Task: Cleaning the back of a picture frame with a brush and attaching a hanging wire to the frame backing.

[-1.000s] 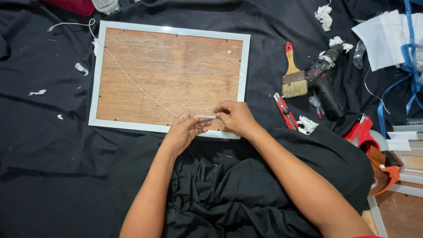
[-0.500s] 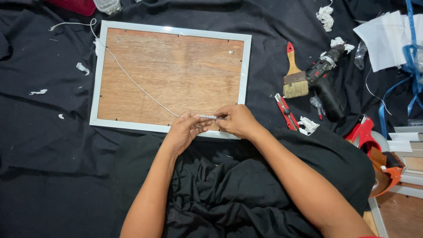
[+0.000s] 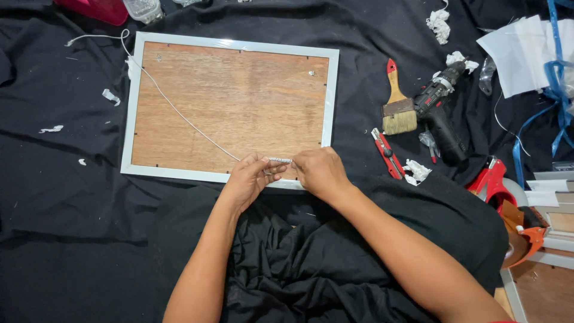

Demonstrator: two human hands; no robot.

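A picture frame (image 3: pixel 139 107) with a pale rim lies face down on black cloth, its brown wooden backing (image 3: pixel 239 101) up. A thin white cord (image 3: pixel 179 113) runs from beyond the frame's top left corner diagonally across the backing to my hands. My left hand (image 3: pixel 248 179) pinches the cord at the frame's lower edge. My right hand (image 3: pixel 320 173) sits just right of it, fingers closed on the cord's end, where a short silvery piece (image 3: pixel 280 160) spans between the two hands.
Right of the frame lie a paintbrush (image 3: pixel 397 101), a black cordless drill (image 3: pixel 439 113), a red utility knife (image 3: pixel 387 154) and crumpled white scraps (image 3: pixel 417 170). A red tape dispenser (image 3: pixel 496 185) and stacked frames (image 3: pixel 553 197) sit far right. White paper and blue ribbon (image 3: pixel 556 66) lie top right.
My hands have stayed at the frame's lower edge with small finger movements on the cord. The view has shifted slightly; nothing else moved.
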